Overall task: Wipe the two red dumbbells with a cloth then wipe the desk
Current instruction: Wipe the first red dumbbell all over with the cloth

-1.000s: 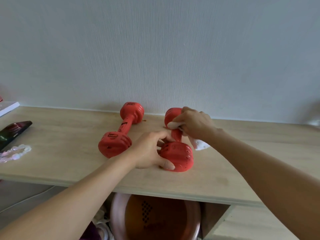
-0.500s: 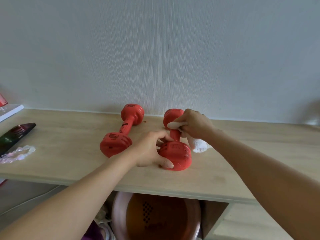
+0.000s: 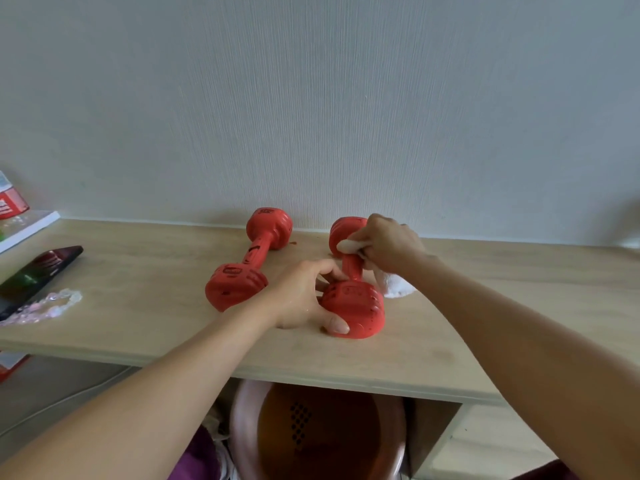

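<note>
Your left hand grips the near head of the right dumbbell to steady it on the table. Your right hand pinches the cloth around its handle to wipe; the other dumbbell lies just beside.

Both forearms bare, no sleeves; purple garment below.

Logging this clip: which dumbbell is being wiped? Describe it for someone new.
On the wooden desk by the wall lie two red dumbbells. It is the right dumbbell, held by the left hand; the right hand rubs its handle with a white cloth.
</note>
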{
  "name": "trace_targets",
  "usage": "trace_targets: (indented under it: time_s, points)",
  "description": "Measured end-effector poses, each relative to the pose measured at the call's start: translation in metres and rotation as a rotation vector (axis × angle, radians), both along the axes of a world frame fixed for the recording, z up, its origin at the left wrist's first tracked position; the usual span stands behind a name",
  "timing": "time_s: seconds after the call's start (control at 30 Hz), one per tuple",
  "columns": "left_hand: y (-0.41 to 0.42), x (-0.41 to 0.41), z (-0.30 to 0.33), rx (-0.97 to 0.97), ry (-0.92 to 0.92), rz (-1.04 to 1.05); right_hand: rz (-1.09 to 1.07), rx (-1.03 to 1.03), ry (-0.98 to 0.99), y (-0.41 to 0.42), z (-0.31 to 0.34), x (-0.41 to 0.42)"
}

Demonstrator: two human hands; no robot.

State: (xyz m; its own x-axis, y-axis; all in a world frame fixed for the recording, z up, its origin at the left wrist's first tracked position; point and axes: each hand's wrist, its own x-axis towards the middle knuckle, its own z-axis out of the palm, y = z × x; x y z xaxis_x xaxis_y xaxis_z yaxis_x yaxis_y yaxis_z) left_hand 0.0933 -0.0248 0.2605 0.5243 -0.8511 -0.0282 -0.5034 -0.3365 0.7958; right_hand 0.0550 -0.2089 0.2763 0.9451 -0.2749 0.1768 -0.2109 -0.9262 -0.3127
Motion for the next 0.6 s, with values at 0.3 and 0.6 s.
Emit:
trace_targets:
  time_s: [0.3, 0.6]
  points:
    - [0.003, -0.001, 0.001, 0.028, -0.002, 0.012, 0.217, -0.087, 0.095, 0.003, -0.002, -0.019]
    - [0.003, 0.002, 0.000, 0.022, -0.035, -0.019, 0.060, -0.038, 0.042, 0.000, -0.014, -0.009]
